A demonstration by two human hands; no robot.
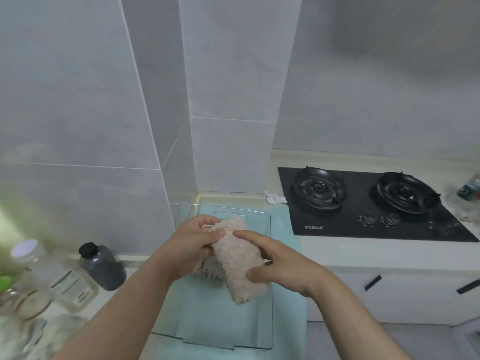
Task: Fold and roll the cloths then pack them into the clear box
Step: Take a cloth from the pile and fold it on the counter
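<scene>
1. Looking down, I see the clear box [269, 320] sitting on a teal towel [291, 245] on the tabletop [389, 253].
2. Over the box, my left grip [197, 237] pinches the upper end of the folded beige cloth [239, 263]; I cannot tell whether the cloth touches the box floor.
3. My right grip [275, 261] curls round the cloth's right side, with the forefinger laid across it.
4. Left of the box stand a dark bottle [102, 266] and a clear jar [52, 276].
5. Farther right is a black stove [376, 203], with a tiled wall [233, 100] behind.

I find the clear rectangular plastic box [213, 326] open above; a dark grey black-capped bottle [102, 266] and blurry, perhaps glass, jars [65, 281] crowd left, black two-burner hob [363, 211] right.
</scene>
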